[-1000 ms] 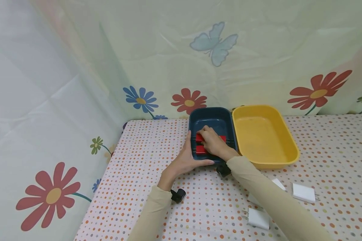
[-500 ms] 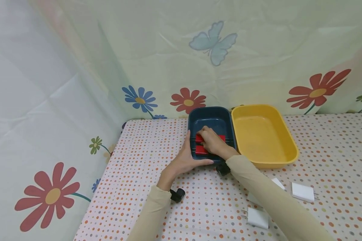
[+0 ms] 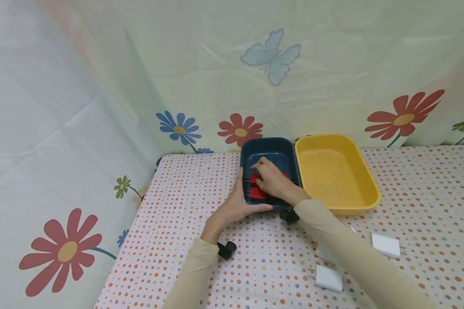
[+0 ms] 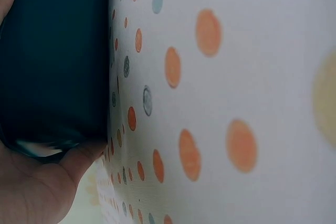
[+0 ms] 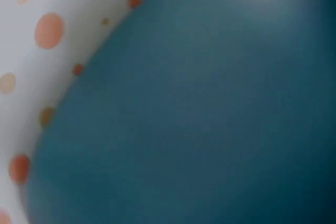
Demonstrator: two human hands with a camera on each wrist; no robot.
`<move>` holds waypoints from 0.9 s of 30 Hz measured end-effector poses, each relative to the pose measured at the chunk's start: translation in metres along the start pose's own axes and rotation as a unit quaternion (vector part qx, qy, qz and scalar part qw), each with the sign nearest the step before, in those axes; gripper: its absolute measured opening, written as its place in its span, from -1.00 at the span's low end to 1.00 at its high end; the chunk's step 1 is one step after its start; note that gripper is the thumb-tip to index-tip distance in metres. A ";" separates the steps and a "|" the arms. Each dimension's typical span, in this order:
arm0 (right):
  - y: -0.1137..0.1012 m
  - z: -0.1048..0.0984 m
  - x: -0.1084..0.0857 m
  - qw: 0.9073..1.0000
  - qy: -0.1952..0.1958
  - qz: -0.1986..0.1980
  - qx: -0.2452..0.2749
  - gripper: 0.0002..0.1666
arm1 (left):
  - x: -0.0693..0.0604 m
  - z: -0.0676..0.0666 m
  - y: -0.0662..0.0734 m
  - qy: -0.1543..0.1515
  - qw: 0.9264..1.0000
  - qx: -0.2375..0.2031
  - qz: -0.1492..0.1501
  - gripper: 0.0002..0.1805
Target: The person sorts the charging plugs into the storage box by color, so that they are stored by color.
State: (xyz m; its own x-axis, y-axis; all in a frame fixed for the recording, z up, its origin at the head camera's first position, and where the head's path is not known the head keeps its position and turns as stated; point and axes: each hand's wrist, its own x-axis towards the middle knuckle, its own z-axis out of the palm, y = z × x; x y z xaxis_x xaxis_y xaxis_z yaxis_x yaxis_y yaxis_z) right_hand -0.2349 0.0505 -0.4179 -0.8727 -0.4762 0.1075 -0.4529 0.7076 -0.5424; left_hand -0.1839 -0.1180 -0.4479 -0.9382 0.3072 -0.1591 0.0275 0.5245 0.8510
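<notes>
A front red block (image 3: pixel 257 193) and a back red block (image 3: pixel 254 178), both rectangular, lie one behind the other inside a dark blue tray (image 3: pixel 268 148), in the half nearer the person. Beyond them, the tray's glossy floor stretches to a rounded back wall, leaving room on the far side, while the front rim runs close to the front block.

A right hand (image 3: pixel 272 180) reaches over the right-hand rim and covers part of both blocks, its fingers bent, its thumb low over the pair and its index fingertip just past the back block; whether it pinches anything cannot be told. A left hand (image 3: pixel 237 204) spreads wide round the tray's near left corner, fingers straight along the side and thumb stretched along the front. The left wrist view shows that thumb against the tray's outer wall.

A larger yellow tray (image 3: pixel 332 180) stands just beside the blue one, to its right. Nearer the person, white plug adapters lie about the right forearm, among them a front adapter (image 3: pixel 328 278) with prongs facing left and a right-hand adapter (image 3: pixel 386 245) with prongs facing right.

All rest on a desk (image 3: pixel 178 197) under a polka-dot cover, with broad room at left. Behind its far edge hangs a pale backdrop (image 3: pixel 332 64) printed with flowers and a butterfly.
</notes>
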 end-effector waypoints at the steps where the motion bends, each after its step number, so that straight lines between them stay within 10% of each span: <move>1: -0.002 -0.004 -0.002 1.000 0.005 -0.002 0.002 -0.49 | 0.000 0.000 0.000 0.000 1.000 0.001 -0.002 0.44; 19: -0.025 -0.095 -0.111 0.995 0.054 -0.077 -0.030 -0.56 | 0.001 -0.001 -0.001 0.008 0.999 -0.028 0.039 0.43; 27: -0.012 -0.096 -0.169 0.990 0.071 -0.111 -0.059 -0.48 | -0.001 0.001 0.000 0.014 0.999 -0.017 0.027 0.45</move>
State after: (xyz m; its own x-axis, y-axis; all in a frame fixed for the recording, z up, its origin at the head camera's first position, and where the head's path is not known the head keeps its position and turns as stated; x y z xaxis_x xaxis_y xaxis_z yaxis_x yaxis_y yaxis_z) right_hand -0.0996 0.1723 -0.3491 -0.7625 -0.5548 0.3328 -0.6470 0.6539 -0.3922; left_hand -0.1826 -0.1172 -0.4483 -0.9449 0.3117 -0.0998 0.0661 0.4803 0.8746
